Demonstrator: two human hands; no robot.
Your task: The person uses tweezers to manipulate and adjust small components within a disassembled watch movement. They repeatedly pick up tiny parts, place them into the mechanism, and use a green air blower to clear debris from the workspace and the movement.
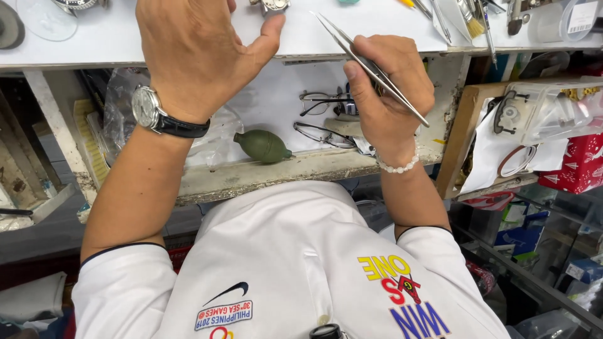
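Observation:
My left hand (195, 50) reaches over the white bench top (377, 31), its thumb stretched toward a small metal watch part (270, 5) at the top edge; its fingers run out of view, so what they hold is hidden. A silver wristwatch on a black strap (151, 110) sits on that wrist. My right hand (386, 88) is closed on long steel tweezers (370, 66), tips pointing up-left over the bench top. A white bead bracelet (397, 167) circles that wrist.
An open drawer (282, 172) below the bench holds a green rubber dust blower (262, 145), two pairs of spectacles (323, 116) and clear plastic bags. Brushes and tools (471, 19) lie at the top right. Clear boxes and a red carton (575, 163) stand at right.

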